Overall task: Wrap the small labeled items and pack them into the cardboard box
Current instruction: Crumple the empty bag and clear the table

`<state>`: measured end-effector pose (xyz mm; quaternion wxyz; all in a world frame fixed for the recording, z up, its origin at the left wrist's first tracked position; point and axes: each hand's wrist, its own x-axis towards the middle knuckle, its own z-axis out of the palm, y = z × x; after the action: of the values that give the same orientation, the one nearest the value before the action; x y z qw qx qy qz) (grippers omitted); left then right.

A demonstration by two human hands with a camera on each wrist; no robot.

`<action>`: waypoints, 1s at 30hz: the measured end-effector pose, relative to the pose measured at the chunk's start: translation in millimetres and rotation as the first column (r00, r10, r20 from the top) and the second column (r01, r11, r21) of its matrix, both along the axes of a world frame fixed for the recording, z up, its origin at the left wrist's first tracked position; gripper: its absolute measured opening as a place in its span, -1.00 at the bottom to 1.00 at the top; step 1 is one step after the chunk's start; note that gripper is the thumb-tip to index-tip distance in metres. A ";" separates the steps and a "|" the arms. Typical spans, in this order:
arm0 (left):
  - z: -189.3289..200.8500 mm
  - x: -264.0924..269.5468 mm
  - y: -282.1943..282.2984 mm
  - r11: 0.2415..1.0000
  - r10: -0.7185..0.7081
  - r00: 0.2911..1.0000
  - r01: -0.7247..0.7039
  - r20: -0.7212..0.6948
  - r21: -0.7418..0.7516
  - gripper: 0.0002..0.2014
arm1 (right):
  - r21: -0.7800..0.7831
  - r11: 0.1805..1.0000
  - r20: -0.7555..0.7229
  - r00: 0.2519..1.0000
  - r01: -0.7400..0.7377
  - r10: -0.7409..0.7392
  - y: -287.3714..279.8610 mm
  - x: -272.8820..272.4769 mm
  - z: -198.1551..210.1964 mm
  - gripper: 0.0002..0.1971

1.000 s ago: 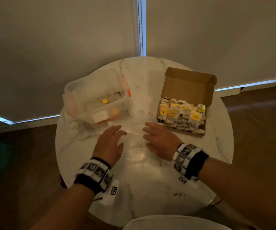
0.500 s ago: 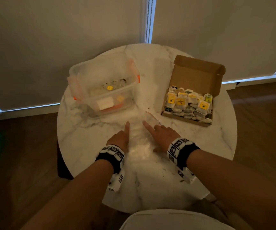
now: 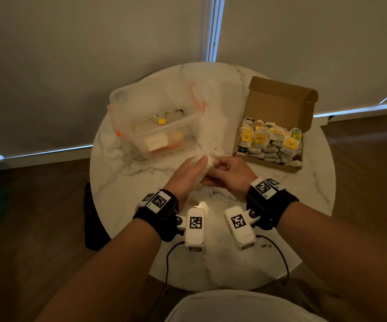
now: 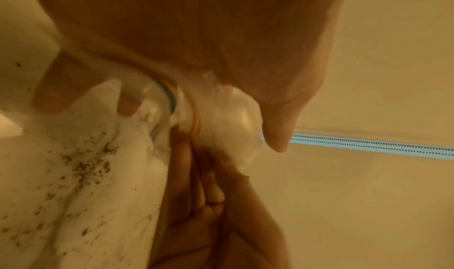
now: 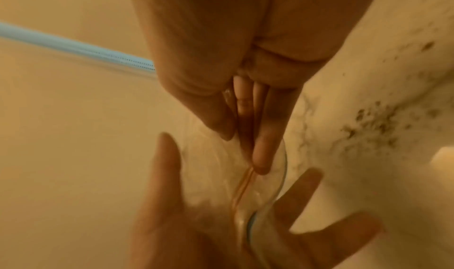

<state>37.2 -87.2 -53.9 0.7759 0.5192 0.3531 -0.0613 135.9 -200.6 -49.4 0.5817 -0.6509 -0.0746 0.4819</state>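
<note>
Both hands hold a clear plastic bag above the marble surface (image 3: 211, 259).
The left hand (image 3: 185, 175) spreads straight fingers behind the bag (image 5: 216, 176); the right hand (image 3: 228, 174) pinches it. The cardboard box (image 3: 278, 108), full of wrapped packets (image 3: 269, 142), sits beyond the right fingers.

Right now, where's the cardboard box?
In the head view the cardboard box sits open at the table's far right, across from the clear plastic tub and just beyond the right hand.

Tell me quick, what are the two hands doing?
Left hand: fingers fairly straight, pressed against the clear plastic bag.
Right hand: fingers curled, pinching the same bag.
</note>
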 end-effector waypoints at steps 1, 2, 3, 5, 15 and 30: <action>2.3 -0.2 -1.1 1.000 0.018 1.000 -0.018 -0.021 -0.010 -0.71 | 0.015 0.997 0.032 0.997 -0.070 0.070 0.0 -1.3 5.4 -0.84; 5.5 -0.1 -3.0 0.997 0.081 0.996 -0.081 -0.047 -0.011 -0.77 | -0.027 0.988 0.148 0.977 -0.152 0.154 -1.9 1.4 6.1 -0.84; 4.8 -0.8 -3.5 0.992 0.121 0.991 -0.118 -0.063 0.047 -0.86 | -0.112 0.970 0.324 0.915 -0.216 0.241 -5.4 6.0 8.4 -0.84; 3.7 0.1 -3.0 0.943 0.094 0.994 -0.069 -0.062 0.326 -0.90 | -0.265 0.937 0.615 0.709 -0.227 0.345 -13.7 16.9 10.6 -0.79; 39.5 20.7 -38.3 0.826 -0.032 0.985 -0.071 0.171 0.560 -0.70 | 0.043 0.990 0.463 0.876 0.132 -0.137 -40.7 54.1 36.6 -0.79; 78.4 48.8 -60.8 0.982 0.178 0.981 -0.172 0.072 -0.081 -0.88 | -0.082 0.904 0.843 0.455 -0.419 0.287 -60.4 79.2 74.6 -0.52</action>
<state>86.0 -148.0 24.4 0.8102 0.4590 0.3642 0.0148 215.1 -261.0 25.2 0.4038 -0.7287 -0.5102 0.2137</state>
